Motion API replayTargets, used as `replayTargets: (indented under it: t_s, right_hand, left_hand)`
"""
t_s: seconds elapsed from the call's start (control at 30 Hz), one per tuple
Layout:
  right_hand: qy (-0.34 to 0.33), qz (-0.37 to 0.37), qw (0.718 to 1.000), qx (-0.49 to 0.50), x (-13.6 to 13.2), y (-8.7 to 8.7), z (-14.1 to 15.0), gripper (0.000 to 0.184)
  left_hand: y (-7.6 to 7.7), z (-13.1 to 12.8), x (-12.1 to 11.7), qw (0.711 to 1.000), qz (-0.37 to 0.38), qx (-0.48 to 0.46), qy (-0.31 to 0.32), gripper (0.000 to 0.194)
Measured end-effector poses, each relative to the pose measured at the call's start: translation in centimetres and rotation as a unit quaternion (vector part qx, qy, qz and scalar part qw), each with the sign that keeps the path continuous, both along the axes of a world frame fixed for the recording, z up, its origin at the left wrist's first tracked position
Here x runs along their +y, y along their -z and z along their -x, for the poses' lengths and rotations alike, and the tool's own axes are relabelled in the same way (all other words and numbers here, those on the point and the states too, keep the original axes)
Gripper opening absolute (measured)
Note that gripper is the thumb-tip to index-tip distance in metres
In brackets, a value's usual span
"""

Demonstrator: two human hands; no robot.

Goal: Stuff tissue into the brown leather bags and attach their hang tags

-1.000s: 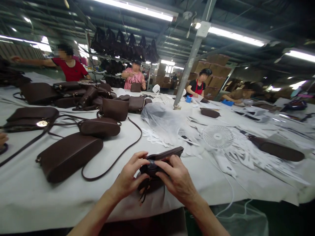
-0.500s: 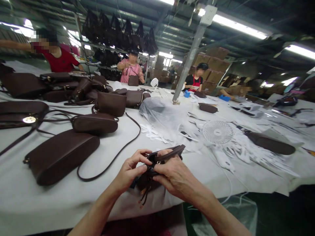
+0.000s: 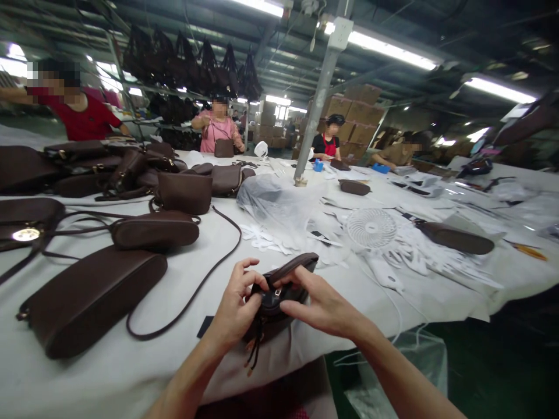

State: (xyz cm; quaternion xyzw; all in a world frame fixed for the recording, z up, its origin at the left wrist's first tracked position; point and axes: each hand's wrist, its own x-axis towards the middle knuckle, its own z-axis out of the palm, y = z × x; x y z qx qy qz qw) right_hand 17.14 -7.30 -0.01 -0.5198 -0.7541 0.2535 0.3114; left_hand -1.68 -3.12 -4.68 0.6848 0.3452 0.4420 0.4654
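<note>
Holding a small bag [image 3: 271,333] at the near edge of the white table [image 3: 187,279], we have both hands close together on it. Our left hand [image 3: 238,305] curls inward, its thumb and forefinger nearly together, pinching the left side of the bag's mouth. Our right hand [image 3: 321,299] spreads wider: the thumb rests at the near rim while the forefinger reaches in under the raised flap [image 3: 301,265], and a metal fitting [image 3: 278,292] shows in the gap between them. We cannot tell whether its other fingers grip anything. Thin cords [image 3: 257,343] with gold tips hang on the near side of the small bag, and a flat black piece [image 3: 204,326] lies just left, beside our left wrist. To the left we see a long brown bag [image 3: 96,297] on its side, and farther off a bag pile [image 3: 126,171]. To the right is a white fan [image 3: 371,228] beside white cut-outs [image 3: 441,256]; a person in pink [image 3: 213,134] is at the far side.
</note>
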Motion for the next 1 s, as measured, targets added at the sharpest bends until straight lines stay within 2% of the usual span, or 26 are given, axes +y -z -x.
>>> replayTargets:
  t_s: [0.07,0.17,0.23,0.3,0.37,0.4,0.47,0.57,0.63,0.73,0.83,0.9,1.0]
  right_hand:
    - [0.033,0.018,0.999,0.035,0.3,-0.4,0.6,0.015]
    - [0.100,-0.015,0.994,0.044,0.2,-0.7,2.1,0.017]
    - [0.143,-0.066,0.987,-0.023,-0.2,-0.7,3.1,0.020]
    - [0.193,-0.122,0.967,-0.113,-1.0,-0.5,3.6,0.023]
    - [0.240,-0.157,0.945,-0.156,-1.8,-0.1,3.6,0.023]
    - [0.260,-0.157,0.941,-0.147,-2.1,0.2,3.5,0.023]
    - [0.284,-0.122,0.949,-0.066,-2.3,0.9,3.1,0.025]
    - [0.255,-0.046,0.957,0.132,-2.0,1.8,2.7,0.026]
    - [0.211,-0.022,0.953,0.215,-1.8,2.1,2.7,0.024]
    - [0.171,-0.021,0.963,0.207,-1.8,2.0,3.0,0.020]
    - [0.176,-0.040,0.969,0.167,-2.3,1.9,3.4,0.015]
    - [0.180,-0.067,0.970,0.151,-2.7,2.1,3.6,0.011]
    - [0.158,-0.134,0.970,0.125,-3.4,2.4,3.8,0.010]
  left_hand:
    - [0.1,-0.3,-0.5,1.000,-0.009,0.004,-0.016,0.021]
    - [0.6,-1.6,-1.6,0.998,-0.023,0.005,-0.065,0.022]
    - [1.0,-2.8,-2.3,0.994,-0.036,-0.005,-0.100,0.023]
    - [1.4,-3.9,-2.9,0.991,-0.051,-0.023,-0.118,0.023]
    - [1.7,-4.7,-3.3,0.990,-0.064,-0.042,-0.120,0.023]
    - [1.7,-4.9,-3.4,0.989,-0.071,-0.049,-0.118,0.024]
    - [1.9,-5.0,-3.4,0.988,-0.083,-0.056,-0.114,0.024]
    - [2.1,-4.7,-3.2,0.988,-0.088,-0.050,-0.113,0.023]
    - [2.2,-4.2,-3.0,0.990,-0.083,-0.043,-0.110,0.021]
    - [2.2,-3.2,-2.5,0.994,-0.070,-0.047,-0.065,0.019]
    - [2.1,-2.0,-2.2,0.996,-0.044,-0.062,0.050,0.024]
    - [2.3,-1.4,-2.0,0.992,-0.035,-0.067,0.104,0.029]
    - [2.6,-1.0,-1.8,0.992,-0.046,-0.059,0.101,0.023]
